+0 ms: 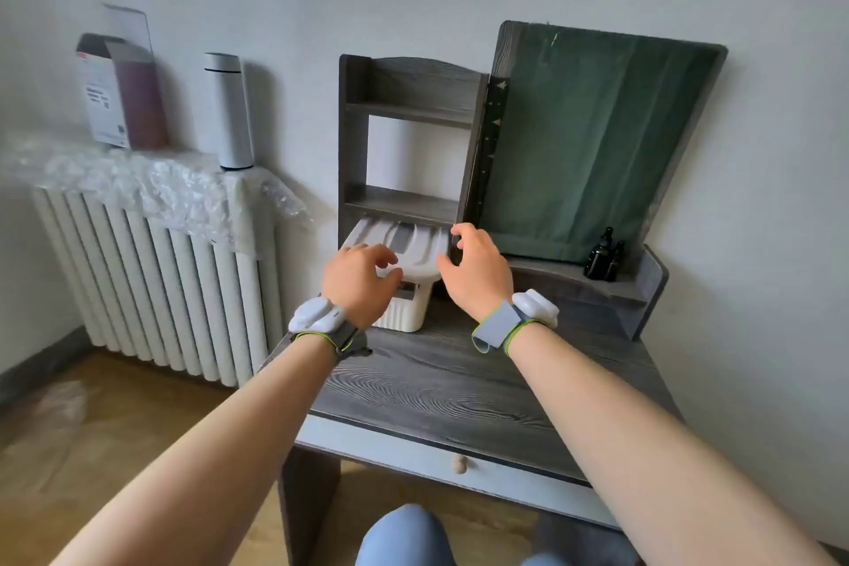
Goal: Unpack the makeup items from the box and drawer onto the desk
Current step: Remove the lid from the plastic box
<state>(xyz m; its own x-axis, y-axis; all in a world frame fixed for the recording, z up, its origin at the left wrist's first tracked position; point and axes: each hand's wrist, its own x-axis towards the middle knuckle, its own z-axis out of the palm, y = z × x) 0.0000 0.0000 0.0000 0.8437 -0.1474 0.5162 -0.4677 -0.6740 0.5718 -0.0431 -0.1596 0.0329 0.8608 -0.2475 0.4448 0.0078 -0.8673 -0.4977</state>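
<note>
Reaching over the grey desk [459, 386], left hand [360, 278] fingers curled onto white box [406, 315] lid, right hand [475, 271] relaxed, empty beside it

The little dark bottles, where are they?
In the head view, the two dark bottles stand on the desk's raised back ledge, far right, before the green cloth.

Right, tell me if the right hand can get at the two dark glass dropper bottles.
Probably yes: the right hand is free, and the dark glass dropper bottles stand unobstructed on the ledge nearby.
</note>
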